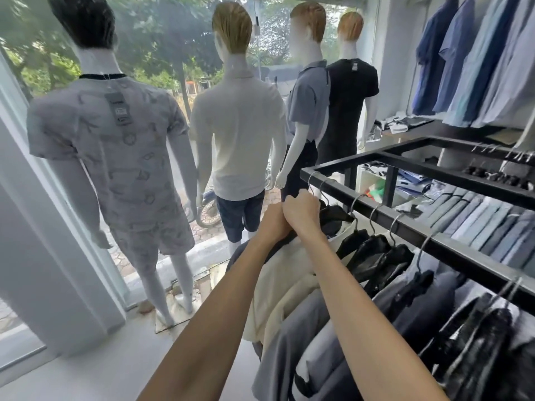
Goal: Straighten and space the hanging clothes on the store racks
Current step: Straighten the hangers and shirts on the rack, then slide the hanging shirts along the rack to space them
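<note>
At centre frame my left hand (273, 220) and right hand (302, 211), fists touching, both grip the dark garment (241, 254) at the rack's (376, 212) left end. If I tug too hard, it may slide off its hanger (311, 180) or drag the cream one (278, 285) askew.

Left hand (272, 222) and right hand (301, 210) grip a dark garment (238, 256) on the rack (463, 257).

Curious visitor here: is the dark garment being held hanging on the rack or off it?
Hanging: the left hand and right hand grip the dark garment below hanger hooks looped over the rail.
</note>
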